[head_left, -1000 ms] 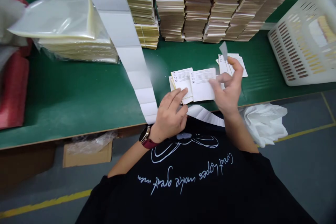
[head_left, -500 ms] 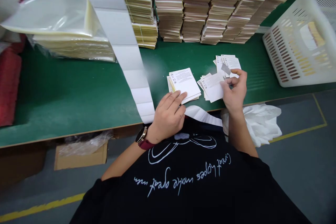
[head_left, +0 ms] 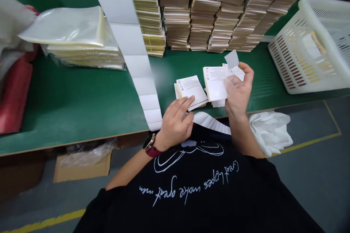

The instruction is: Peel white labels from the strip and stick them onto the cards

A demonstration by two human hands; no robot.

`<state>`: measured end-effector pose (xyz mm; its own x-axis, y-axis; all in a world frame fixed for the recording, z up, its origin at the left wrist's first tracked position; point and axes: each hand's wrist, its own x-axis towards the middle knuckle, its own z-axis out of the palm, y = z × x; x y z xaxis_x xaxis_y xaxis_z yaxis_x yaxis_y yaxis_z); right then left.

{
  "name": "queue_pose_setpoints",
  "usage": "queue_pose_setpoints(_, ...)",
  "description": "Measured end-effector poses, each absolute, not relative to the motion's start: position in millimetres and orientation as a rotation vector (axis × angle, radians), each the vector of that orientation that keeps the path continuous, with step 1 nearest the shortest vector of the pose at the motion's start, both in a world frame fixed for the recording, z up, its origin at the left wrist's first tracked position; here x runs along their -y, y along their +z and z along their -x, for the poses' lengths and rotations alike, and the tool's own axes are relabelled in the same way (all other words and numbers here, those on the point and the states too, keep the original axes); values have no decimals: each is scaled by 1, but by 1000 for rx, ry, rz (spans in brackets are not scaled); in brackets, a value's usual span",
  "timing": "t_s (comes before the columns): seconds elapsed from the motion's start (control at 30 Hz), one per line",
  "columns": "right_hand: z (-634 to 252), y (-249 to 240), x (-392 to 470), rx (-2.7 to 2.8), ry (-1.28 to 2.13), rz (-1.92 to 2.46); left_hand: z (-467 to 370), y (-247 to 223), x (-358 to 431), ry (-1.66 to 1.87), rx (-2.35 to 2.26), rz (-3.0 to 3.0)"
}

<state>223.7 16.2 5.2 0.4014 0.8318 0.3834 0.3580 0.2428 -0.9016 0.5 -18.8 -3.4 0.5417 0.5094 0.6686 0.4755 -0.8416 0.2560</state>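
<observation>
My left hand [head_left: 176,121] lies with fingers stretched over the near edge of a small stack of white printed cards [head_left: 191,86]. Thumb and fingers of my right hand [head_left: 239,90] pinch a printed card [head_left: 215,82], raised and tilted beside that stack; its left edge looks thick and yellowish, and I cannot tell whether it is one piece or several. A small blank white label [head_left: 232,59] stands up at my right index fingertip. Behind and below this hand, more loose printed cards [head_left: 235,71] lie partly hidden.
A long strip of blank white labels [head_left: 138,67] hangs down left of my hands and curls past my waist. Tall card stacks [head_left: 203,25] line the back. Plastic-wrapped sheets [head_left: 84,52] lie left, a white basket [head_left: 290,62] stands right, on the green table [head_left: 82,105].
My right hand has lifted the printed card up and to the left, off the loose cards. The label at its fingertip has turned upright. My left hand stays on the stack.
</observation>
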Motion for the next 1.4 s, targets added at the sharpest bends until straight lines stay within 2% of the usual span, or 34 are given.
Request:
queue_pose_setpoints(0.1, -202, 6, -16, 1308, 411, 1382, -1, -5, 19, 1243, -855, -2740)
queue_pose_setpoints(0.33, -187, 10, -10, 1645, 25, 1779, -4, -13, 18, 1025, -905, -2825)
queue_pose_setpoints(0.67, -206, -2, -20, 1324, 485, 1601, -4, -16, 18, 1054, -891, -2828)
queue_pose_setpoints(0.97, -199, 9, -7, 1555, -35, 1920, -5, -15, 19, 1017, -914, -2867)
queue_pose_setpoints(1.23, -244, 18, -16, 1264, -219, 1536, -6, -19, 18, 1076, -907, -2880)
queue_pose_setpoints(1.4, -276, 21, -21, 1234, -125, 1327, -6, -24, 18, 1081, -894, -2836)
